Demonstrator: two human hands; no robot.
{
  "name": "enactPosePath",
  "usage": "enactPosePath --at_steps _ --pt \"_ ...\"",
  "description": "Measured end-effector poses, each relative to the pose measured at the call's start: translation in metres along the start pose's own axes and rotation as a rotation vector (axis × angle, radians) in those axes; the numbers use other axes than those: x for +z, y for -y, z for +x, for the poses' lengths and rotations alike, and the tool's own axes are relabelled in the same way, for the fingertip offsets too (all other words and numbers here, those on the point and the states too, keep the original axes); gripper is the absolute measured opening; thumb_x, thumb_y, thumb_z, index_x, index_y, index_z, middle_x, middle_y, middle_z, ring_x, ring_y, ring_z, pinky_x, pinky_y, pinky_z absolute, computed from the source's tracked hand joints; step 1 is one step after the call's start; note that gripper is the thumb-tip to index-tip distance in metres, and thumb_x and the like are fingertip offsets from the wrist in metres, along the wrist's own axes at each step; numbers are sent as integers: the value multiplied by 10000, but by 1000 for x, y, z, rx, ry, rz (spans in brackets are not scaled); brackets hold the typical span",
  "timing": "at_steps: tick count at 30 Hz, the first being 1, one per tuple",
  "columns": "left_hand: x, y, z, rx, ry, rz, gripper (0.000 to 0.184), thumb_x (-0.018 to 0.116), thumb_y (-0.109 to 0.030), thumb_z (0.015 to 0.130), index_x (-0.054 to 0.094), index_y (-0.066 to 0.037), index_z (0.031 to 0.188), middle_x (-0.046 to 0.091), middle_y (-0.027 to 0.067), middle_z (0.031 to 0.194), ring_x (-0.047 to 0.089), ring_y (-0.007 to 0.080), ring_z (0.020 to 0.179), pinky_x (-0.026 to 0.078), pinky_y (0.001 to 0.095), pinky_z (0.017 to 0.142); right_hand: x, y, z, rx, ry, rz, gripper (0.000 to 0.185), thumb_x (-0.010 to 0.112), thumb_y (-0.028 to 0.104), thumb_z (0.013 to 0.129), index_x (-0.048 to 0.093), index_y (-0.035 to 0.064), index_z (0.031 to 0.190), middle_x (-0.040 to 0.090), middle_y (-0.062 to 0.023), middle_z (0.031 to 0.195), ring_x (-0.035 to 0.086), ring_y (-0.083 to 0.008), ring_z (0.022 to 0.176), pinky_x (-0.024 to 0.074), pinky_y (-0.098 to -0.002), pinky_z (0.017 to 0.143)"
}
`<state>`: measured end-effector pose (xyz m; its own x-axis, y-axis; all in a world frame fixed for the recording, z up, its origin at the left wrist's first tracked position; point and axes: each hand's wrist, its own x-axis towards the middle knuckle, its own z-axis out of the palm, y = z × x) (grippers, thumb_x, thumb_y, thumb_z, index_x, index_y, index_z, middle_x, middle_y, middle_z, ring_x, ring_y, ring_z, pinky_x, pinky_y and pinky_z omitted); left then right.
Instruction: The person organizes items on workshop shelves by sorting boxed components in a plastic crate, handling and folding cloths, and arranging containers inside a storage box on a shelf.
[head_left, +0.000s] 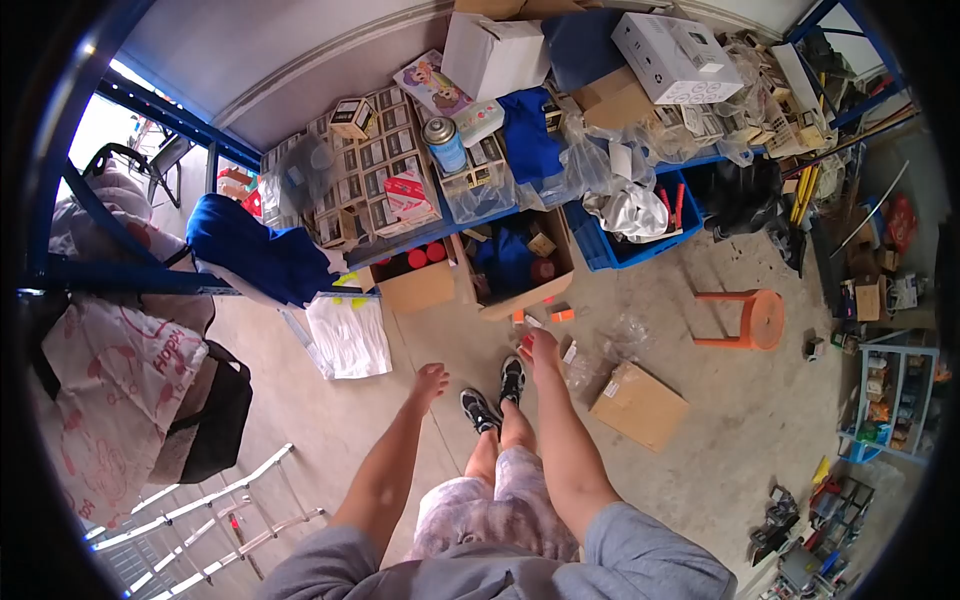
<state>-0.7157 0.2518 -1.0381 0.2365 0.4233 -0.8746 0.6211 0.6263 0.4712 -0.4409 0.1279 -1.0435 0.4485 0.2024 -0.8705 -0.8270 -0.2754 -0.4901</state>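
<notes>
My right hand [541, 350] is held out over the floor, its fingers closed around a small red-and-white object [525, 342], mostly hidden by the hand. Small orange boxes [562, 315] lie on the floor just beyond it. My left hand [432, 381] hangs in the air to the left, fingers loosely bent, with nothing visible in it. Ahead of both hands stands an open cardboard box [512, 308] with a blue cloth and other items inside. Beside it, another cardboard box [418, 290] holds several red-topped cans.
A blue shelf [400, 240] carries many small boxes, a spray can [444, 146] and plastic bags. A blue bin [620, 250] stands under it. On the right are flattened cardboard [640, 405] and an orange stool [765, 318]; a metal ladder [205, 510] lies lower left.
</notes>
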Motion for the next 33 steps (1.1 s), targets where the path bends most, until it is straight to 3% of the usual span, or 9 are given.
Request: enactPosePath --at_steps 4,8,11,13,15,17,19,25,33 --pt "-21 11 10 -30 -51 99 402 574 -391 1045 592 -129 1348 725 64 1183 699 199 999 553 393 852 37 13 15 -143 -13 -24 488 689 372 948 543 99 1325 675 -92 1074 675 -194 865 602 -346 644" --pt "-6 14 62 402 -58 276 454 654 -398 1014 587 -98 1347 734 64 1138 710 222 919 560 361 798 60 31 44 -255 -137 -83 804 707 359 941 288 90 1573 633 -171 1203 693 -237 863 640 -392 668" --pt "44 -85 45 543 -137 249 691 732 -386 972 452 -39 1500 635 188 1345 699 286 1079 563 398 861 68 12 84 -309 -81 -49 786 690 324 945 285 66 1567 647 -173 1160 690 -235 846 635 -378 654" --pt "67 -101 90 795 -259 306 800 744 -402 962 356 -71 1579 557 205 1450 700 269 1041 559 386 856 64 3 88 -360 -36 18 648 660 241 946 368 20 1481 654 -157 1094 687 -221 835 636 -372 648" --pt "93 -117 108 817 -249 166 796 737 -376 961 348 -76 1586 560 198 1444 701 269 1010 561 386 846 42 -34 105 -516 -26 -131 468 665 175 914 477 3 1306 695 -112 900 690 -204 802 588 -357 611" --pt "104 -107 116 837 -236 26 793 730 -350 960 339 -80 1594 564 191 1438 703 270 980 563 386 835 13 -83 109 -490 -14 -1 424 653 132 911 507 22 1293 682 -104 942 685 -202 787 597 -361 631" --pt "102 -80 118 810 -389 369 762 700 -269 945 345 -79 1591 586 177 1389 698 288 930 567 402 819 -9 -79 71 -400 68 121 424 633 93 935 486 40 1329 661 -94 1088 685 -207 894 623 -375 733" --pt "122 -56 101 885 -487 329 634 659 -182 926 465 -43 1513 654 176 1252 709 289 914 573 385 782 -48 -82 78 -309 270 141 454 601 57 1001 427 80 1419 600 -54 1261 624 -188 1138 600 -411 947" --pt "116 -53 116 1010 -537 237 619 669 -223 908 530 -28 1479 676 184 1192 728 291 772 574 381 768 -48 -88 83 -501 397 104 456 650 157 1034 450 87 1437 655 -50 1194 655 -179 1101 590 -360 900"
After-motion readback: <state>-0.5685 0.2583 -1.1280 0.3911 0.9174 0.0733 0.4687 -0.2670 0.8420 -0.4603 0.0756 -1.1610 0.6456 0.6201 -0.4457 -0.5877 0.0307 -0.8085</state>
